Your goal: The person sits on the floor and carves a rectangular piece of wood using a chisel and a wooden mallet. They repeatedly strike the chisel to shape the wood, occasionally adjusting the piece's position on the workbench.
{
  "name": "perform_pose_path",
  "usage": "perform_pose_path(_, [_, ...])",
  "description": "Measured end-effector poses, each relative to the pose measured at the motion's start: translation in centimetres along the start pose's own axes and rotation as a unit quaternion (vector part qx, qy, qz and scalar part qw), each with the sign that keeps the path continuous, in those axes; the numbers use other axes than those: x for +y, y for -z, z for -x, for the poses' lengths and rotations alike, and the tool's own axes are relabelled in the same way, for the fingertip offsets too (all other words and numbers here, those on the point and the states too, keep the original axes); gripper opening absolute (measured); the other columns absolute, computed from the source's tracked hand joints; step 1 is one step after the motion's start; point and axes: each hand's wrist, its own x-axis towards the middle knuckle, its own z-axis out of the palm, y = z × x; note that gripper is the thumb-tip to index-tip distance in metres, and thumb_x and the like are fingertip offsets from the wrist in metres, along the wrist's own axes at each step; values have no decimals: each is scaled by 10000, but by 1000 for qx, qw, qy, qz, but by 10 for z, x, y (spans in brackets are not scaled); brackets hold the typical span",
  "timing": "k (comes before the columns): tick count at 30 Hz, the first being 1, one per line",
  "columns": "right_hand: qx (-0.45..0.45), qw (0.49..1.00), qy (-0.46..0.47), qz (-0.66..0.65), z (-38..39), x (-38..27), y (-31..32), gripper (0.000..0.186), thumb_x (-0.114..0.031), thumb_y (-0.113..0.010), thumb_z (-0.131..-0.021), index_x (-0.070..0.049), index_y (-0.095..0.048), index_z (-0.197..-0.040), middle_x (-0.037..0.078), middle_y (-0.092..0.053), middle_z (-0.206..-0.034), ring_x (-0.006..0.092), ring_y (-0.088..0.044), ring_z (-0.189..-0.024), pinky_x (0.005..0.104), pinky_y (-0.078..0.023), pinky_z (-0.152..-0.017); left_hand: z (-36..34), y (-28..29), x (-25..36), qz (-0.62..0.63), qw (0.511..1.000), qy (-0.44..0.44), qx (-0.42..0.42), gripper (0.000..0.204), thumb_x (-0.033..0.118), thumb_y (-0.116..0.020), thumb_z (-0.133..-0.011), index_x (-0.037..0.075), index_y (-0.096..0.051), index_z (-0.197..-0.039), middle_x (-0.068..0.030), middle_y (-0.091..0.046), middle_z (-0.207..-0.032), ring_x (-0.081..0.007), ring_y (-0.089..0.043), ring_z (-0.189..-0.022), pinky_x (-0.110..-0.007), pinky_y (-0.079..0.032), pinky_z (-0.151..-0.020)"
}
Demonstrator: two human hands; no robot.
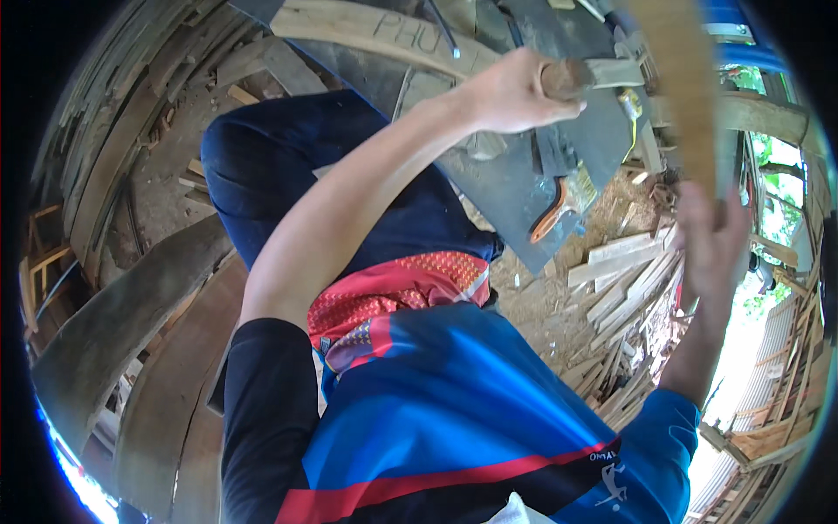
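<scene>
rt hand [714, 231] seems closed on a blurred bat [685, 96], up close; lt hand [511, 92] further off, fisted round a handle [566, 79] over the bench [515, 201]. bad aim w/ bat cd bash knuckles; jolt might knock brush [559, 212] off edge.

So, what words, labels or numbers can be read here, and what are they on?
I won't copy the wording, only where it stands:
Pale wooden plank: large dark capitals, readable.
Blue shirt: small pale letters beside a white figure, upside down here.
Likely tape measure: any markings too small to read.
Board at the right hand: too motion-blurred to show any.
</scene>
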Motion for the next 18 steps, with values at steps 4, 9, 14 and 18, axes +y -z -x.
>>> perform_pose_path(4, [-33, 993, 86, -77, -1, 29, -13, 286, -292, -668, -983, -34, -668, -1105, 31, -594, -664, 109, -556, -521, 280, -445, -503, -7, -5, -7, 15, 998, -52, 24, 284, 284, -736, -902, 15, -671, -842, -9, -560, -564, -119, -539, -515, -334, -428, -518])
perform_pose_path(9, [13, 993, 114, -25, -5, 16, -16, 328, -319, -667, -989, -13, -659, -1106, 37, -626, -697, 100, -565, -555, 278, -451, -519, -15, -18, -30, 52, 990, -118, 64, 300, 305, -738, -899, 19, -673, -834, -12, -552, -562, -126, -527, -513, -337, -430, -528])
perform_pose_path(14, [-10, 993, 98, 67, -5, 9, -26, 359, -345, -587, -1035, 0, -640, -1115, 6, -564, -690, 82, -513, -536, 243, -420, -481, -12, -5, -22, -17, 999, -40, 10, 315, 322, -740, -897, 23, -675, -819, -14, -546, -563, -129, -513, -516, -334, -430, -537])
perform_pose_path(18, [-3, 988, 18, -151, -7, 21, 5, 371, -373, -617, -1015, -9, -633, -1083, 15, -544, -686, 88, -513, -535, 248, -417, -469, -11, -5, -15, -12, 999, -30, 0, 321, 322, -743, -894, 21, -671, -809, -16, -544, -564, -129, -514, -521, -337, -432, -540])
